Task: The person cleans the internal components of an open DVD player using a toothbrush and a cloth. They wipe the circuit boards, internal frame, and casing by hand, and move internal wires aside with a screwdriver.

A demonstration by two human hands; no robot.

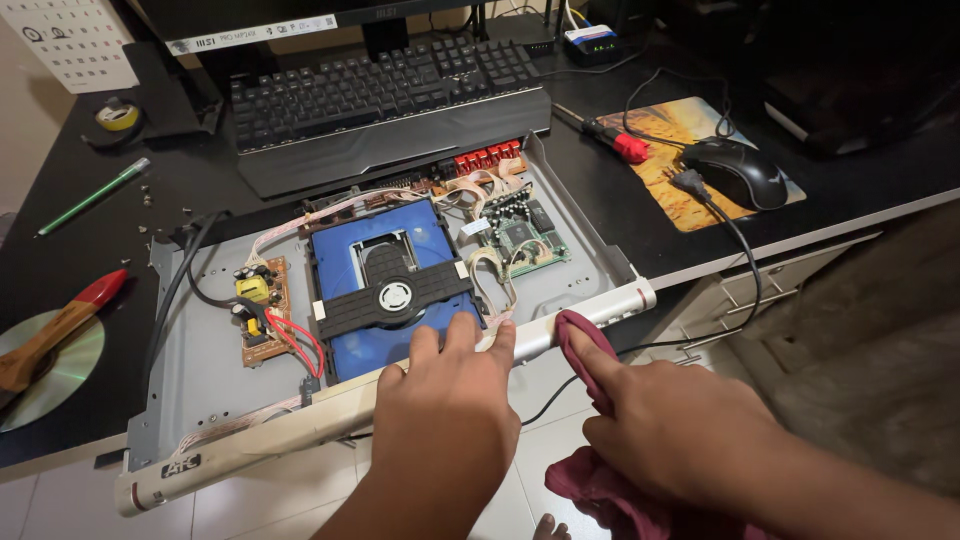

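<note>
An opened disc player [400, 330], its top cover already removed, is being shown lying at the front edge of the black counter [60, 270], its pale front panel [330, 405] overhanging that edge. The panel is being steadied by the left hand [445, 400], whose grip is spread open, the fingers lying flat over the panel's top and touching the blue drive tray [380, 275]. A dark red cloth [585, 345] is being pressed against the right end of the panel by the right hand [665, 430], the grip being closed on the cloth with one finger extended beneath its fold. The work is being judged as partly done: the panel's right end is being wiped, while the left stretch of it is not yet reached by the cloth. Inside the chassis, a brown power board [262, 310] and a green circuit board [520, 235] are being left exposed. Toward the back edge, a keyboard [380, 85] is being seen; near the right edge, a mouse [740, 172] on a mat and a red-handled screwdriver [610, 138]; at the left edge, a disc [70, 375], a brush and loose screws. Pale floor tiles are being glimpsed below.
</note>
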